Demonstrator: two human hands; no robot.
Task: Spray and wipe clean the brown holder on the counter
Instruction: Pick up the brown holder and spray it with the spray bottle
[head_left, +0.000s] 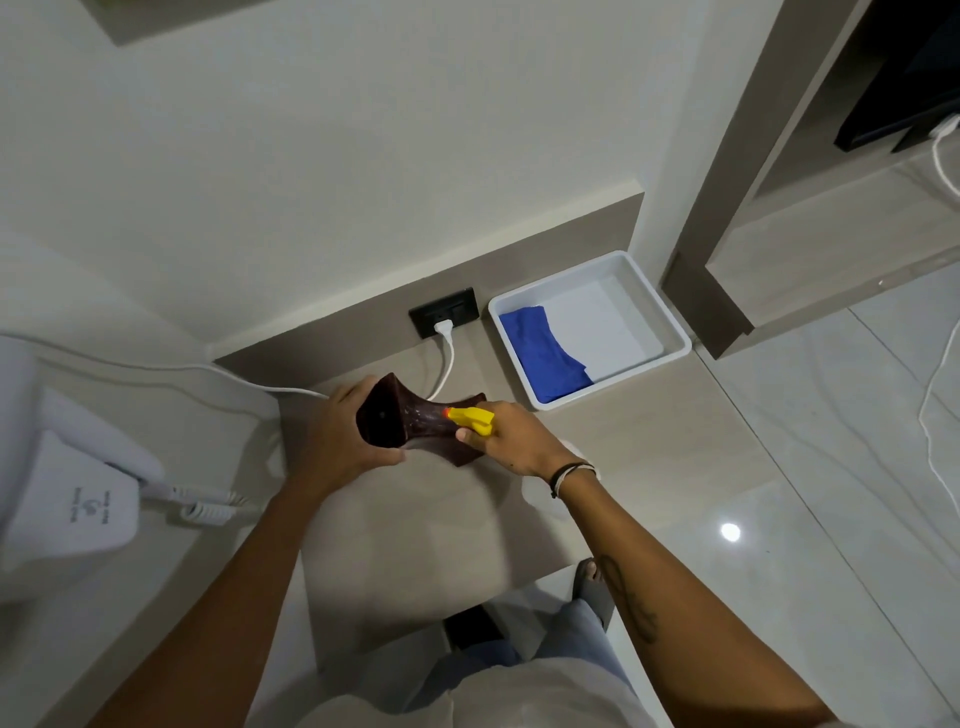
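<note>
At the left edge of the frame lies a white appliance (78, 499) with a coiled cord. Near the middle, the left hand (337, 441) is closed around the open end of the brown holder (410, 423), which is tilted over the beige counter (415, 535). Just right of it, the right hand (519, 441) grips a yellow spray nozzle (470, 417), pointed at the holder. In the right middle part, a white tray (670, 332) contains a blue cloth (545, 358).
</note>
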